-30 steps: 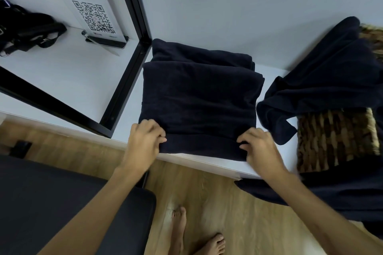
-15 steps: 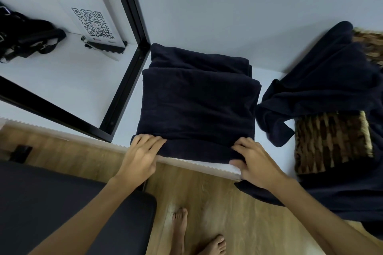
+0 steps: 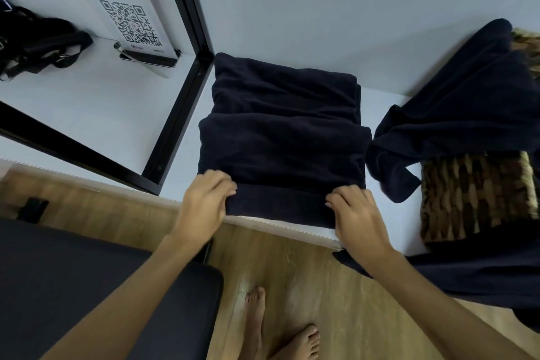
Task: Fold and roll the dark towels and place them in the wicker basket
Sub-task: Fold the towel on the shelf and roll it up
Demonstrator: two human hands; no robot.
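A dark navy towel (image 3: 280, 137) lies folded flat on the white shelf top (image 3: 181, 172), its near edge at the shelf's front. My left hand (image 3: 206, 204) grips the towel's near left corner with curled fingers. My right hand (image 3: 355, 213) grips the near right corner the same way. To the right stands the wicker basket (image 3: 473, 199), with another dark towel (image 3: 455, 108) draped loosely over its top and down its front and sides.
A black metal frame (image 3: 187, 38) stands left of the towel, with a QR-code sign (image 3: 131, 23) and a black strap bundle (image 3: 38, 44) behind it. A dark padded seat (image 3: 87, 286) sits lower left. My bare feet (image 3: 277, 330) stand on the wood floor.
Both hands have shifted slightly forward along the near edge, turning it up into the start of a roll. The towel otherwise stays in place.
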